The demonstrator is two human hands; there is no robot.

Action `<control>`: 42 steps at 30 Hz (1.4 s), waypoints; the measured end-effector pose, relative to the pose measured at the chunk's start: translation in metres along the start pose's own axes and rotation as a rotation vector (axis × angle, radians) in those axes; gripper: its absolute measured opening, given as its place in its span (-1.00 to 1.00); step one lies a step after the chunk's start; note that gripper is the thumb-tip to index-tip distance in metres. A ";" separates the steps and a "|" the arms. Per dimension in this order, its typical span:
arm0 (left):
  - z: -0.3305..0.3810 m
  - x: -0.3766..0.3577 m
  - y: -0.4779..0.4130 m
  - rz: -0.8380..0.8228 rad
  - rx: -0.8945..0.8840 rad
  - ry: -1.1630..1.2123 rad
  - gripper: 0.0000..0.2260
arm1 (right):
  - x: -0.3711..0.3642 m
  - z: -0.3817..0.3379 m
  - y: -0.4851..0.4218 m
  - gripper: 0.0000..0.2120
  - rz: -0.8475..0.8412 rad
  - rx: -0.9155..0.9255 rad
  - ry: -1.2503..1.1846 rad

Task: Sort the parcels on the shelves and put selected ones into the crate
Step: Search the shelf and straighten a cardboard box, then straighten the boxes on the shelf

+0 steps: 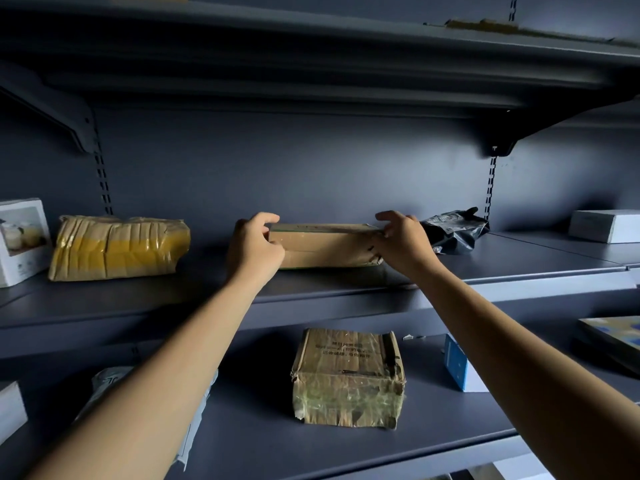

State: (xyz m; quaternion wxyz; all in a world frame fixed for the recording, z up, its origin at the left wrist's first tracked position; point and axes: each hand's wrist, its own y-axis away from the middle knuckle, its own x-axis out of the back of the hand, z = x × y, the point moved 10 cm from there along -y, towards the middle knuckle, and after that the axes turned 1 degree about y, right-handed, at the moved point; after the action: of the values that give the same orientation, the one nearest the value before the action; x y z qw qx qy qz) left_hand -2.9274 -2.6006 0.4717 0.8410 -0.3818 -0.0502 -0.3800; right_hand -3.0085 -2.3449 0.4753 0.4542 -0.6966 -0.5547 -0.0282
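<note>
Both hands clasp the ends of a flat brown parcel (325, 245) at the frame's centre: the left hand (254, 244) grips its left end, the right hand (401, 242) its right end, fingers curled over the top edge. The parcel's long axis runs left-right along the middle shelf (519, 268), squarely between the hands, neither nearer. No crate is in view.

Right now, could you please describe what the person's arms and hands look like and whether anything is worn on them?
Both arms are bare up to the picture's lower edge: no sleeves in view. The left hand and right hand wear no gloves, and no rings, watch or wristband can be seen. Fingernails look short and unpainted.
</note>
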 end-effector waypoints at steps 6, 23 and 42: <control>0.007 0.010 0.007 0.049 -0.003 -0.019 -0.66 | 0.003 -0.046 0.005 -0.67 0.051 0.175 -0.055; -0.001 0.116 0.040 0.269 0.029 -0.062 -0.77 | -0.059 -0.136 0.058 -0.76 -0.210 0.285 -0.514; -0.124 0.245 -0.013 0.258 0.207 -0.232 -0.59 | -0.191 -0.221 0.069 -0.74 -0.404 0.030 -0.333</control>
State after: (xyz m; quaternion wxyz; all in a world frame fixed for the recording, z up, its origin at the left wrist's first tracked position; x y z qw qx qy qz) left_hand -2.7884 -2.8379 0.4838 0.9061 -0.3377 -0.1364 -0.2153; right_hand -2.9240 -2.6329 0.4599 0.3519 -0.5601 -0.7500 0.0052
